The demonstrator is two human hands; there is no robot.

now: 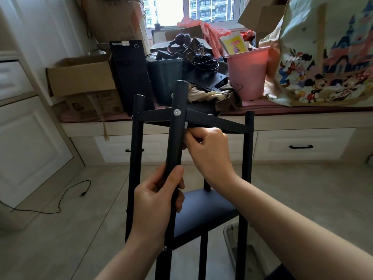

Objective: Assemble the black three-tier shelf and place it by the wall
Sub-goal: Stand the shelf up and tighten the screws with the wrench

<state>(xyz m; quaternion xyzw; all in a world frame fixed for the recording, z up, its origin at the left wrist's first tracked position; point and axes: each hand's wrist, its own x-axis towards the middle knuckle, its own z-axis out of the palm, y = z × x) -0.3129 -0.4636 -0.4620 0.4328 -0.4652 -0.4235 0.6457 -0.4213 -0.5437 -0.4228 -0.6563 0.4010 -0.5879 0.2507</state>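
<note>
- Here, the black three-tier shelf (pixel 187 178) stands upright on the tiled floor (pixel 302 188), in front of the cluttered window bench (pixel 302 110), and its near post (pixel 175 142) serves as the landmark for everything below.
- The left hand (pixel 159 203) is wrapped round the near post low down, fingers and thumb curled firmly about the tube, below the silver screw head (pixel 177 112) that shows on the post's face.
- The right hand (pixel 207 150) sits just right of the near post, touching it, directly under the top tier (pixel 212 120); its fingers (pixel 191 136) are curled and pinched at the joint where the tier's rail meets the post. Whether they hold a nut, a small tool or just the rail edge cannot be told; a small pale piece shows at the post's edge there.
- The middle tier (pixel 201 211) lies lower, behind and right of the near post, already fixed between the posts; the bottom tier is not clearly in view.
- The relation that matters: the post's long axis runs near vertical, tilted slightly, and the screw passes across it, front to back. The joint lies straight ahead of the right fingertips, so the right hand is the nearer for fastening, while the left steadies the post.
- Judging by this, the step in hand is tightening the top-tier joint; moving the shelf to the wall is not yet done.
- Far of the post, the bench carries a black computer tower (pixel 131 75), a pink bucket (pixel 248 71) and cardboard boxes (pixel 80 75).
</note>
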